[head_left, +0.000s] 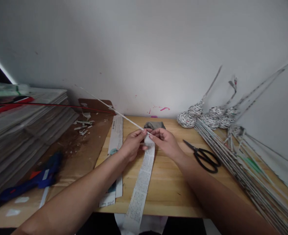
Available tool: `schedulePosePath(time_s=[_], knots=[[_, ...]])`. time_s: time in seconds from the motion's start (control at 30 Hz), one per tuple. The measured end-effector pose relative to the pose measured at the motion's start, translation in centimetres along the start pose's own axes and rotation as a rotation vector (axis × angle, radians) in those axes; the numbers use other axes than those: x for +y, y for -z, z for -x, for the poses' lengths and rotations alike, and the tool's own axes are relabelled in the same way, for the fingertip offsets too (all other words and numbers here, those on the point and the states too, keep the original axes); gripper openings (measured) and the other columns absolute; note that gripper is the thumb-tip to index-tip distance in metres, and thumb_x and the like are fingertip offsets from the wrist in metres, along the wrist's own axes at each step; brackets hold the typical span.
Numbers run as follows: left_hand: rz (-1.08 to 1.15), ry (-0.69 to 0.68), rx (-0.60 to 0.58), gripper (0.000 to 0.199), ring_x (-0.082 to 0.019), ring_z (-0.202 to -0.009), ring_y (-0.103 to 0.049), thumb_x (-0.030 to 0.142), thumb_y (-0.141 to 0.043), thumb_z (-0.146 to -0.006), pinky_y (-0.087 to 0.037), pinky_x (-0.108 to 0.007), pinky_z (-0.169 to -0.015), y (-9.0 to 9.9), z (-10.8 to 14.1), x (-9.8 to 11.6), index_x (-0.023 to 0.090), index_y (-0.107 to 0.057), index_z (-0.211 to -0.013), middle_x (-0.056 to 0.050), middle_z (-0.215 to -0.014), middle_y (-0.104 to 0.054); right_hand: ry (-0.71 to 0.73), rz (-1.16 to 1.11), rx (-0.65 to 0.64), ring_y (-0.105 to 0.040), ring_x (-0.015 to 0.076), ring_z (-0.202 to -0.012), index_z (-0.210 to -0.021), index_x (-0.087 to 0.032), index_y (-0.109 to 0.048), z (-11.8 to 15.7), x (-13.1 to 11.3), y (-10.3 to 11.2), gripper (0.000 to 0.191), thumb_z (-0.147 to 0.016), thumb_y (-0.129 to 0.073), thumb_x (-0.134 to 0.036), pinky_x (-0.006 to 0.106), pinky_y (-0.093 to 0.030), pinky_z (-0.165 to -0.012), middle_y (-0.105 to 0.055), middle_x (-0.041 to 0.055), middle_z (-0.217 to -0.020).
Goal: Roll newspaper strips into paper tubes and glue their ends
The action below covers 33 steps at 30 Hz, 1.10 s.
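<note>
A long newspaper strip (142, 176) hangs from my fingers toward me, past the table's front edge. Its upper end is rolled into a thin paper tube (109, 107) that slants up to the left. My left hand (133, 143) pinches the tube where it meets the strip. Close beside it, my right hand (164, 139) pinches the tube's lower end between thumb and fingers. Behind both hands lies a crumpled grey cloth-like piece (156, 125). More flat paper strips (116, 133) rest on the wooden table left of my left hand.
Black-handled scissors (205, 156) lie right of my right hand. Woven paper shapes (186, 119) and a bundle of paper tubes (227, 156) are on the right. On the left are a blue glue gun (42, 178), paper scraps (84, 125) and a newspaper stack (36, 130).
</note>
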<state>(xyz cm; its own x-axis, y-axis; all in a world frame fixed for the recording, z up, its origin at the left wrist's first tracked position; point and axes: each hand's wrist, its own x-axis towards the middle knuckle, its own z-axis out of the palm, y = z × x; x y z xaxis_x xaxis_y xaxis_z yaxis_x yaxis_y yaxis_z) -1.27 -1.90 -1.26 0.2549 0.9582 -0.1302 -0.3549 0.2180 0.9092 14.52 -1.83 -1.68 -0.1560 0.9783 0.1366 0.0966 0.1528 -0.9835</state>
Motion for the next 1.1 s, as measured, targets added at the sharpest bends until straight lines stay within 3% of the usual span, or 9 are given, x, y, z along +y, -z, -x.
schedulePosePath(time_s=[0.23, 0.6, 0.83, 1.1], knots=[[0.002, -0.021, 0.042, 0.04, -0.009, -0.066, -0.057, 0.044, -0.079, -0.068, -0.038, -0.012, -0.04, 0.1, -0.2, 0.1, 0.015, -0.074, -0.095, -0.005, -0.081, -0.067, -0.026, -0.014, 0.047, -0.062, 0.0147, -0.072, -0.083, -0.018, -0.061, 0.2, -0.2, -0.4, 0.024, -0.075, -0.072, -0.037, 0.028, -0.049, -0.067, -0.069, 0.0041, -0.082], [0.013, -0.007, 0.036, 0.031, -0.011, -0.068, -0.06, 0.037, -0.082, -0.065, -0.05, -0.016, -0.051, 0.1, -0.4, 0.2, 0.012, -0.075, -0.082, -0.006, -0.08, -0.069, 0.034, -0.071, 0.105, -0.065, 0.0166, -0.071, -0.082, -0.019, -0.064, 0.4, 0.0, -0.9, 0.022, -0.076, -0.072, -0.038, 0.028, -0.051, -0.065, -0.071, 0.005, -0.08], [0.007, 0.04, 0.004, 0.028, -0.011, -0.071, -0.062, 0.026, -0.083, -0.063, -0.053, -0.019, -0.061, 0.4, -0.4, 0.5, 0.012, -0.075, -0.085, -0.006, -0.083, -0.071, 0.051, -0.085, 0.123, -0.063, 0.0141, -0.063, -0.084, -0.019, -0.066, 0.4, 0.2, -1.1, 0.018, -0.076, -0.072, -0.034, 0.025, -0.048, -0.057, -0.07, 0.0023, -0.073], [-0.061, 0.058, 0.033, 0.032, -0.008, -0.058, -0.054, 0.037, -0.086, -0.058, -0.047, -0.017, -0.05, 0.7, -0.5, 0.6, 0.011, -0.071, -0.07, -0.001, -0.064, -0.062, 0.102, 0.017, 0.143, -0.067, 0.0169, -0.069, -0.09, -0.018, -0.071, 0.6, 0.2, -1.2, 0.02, -0.079, -0.069, -0.034, 0.029, -0.053, -0.064, -0.073, 0.0059, -0.081]])
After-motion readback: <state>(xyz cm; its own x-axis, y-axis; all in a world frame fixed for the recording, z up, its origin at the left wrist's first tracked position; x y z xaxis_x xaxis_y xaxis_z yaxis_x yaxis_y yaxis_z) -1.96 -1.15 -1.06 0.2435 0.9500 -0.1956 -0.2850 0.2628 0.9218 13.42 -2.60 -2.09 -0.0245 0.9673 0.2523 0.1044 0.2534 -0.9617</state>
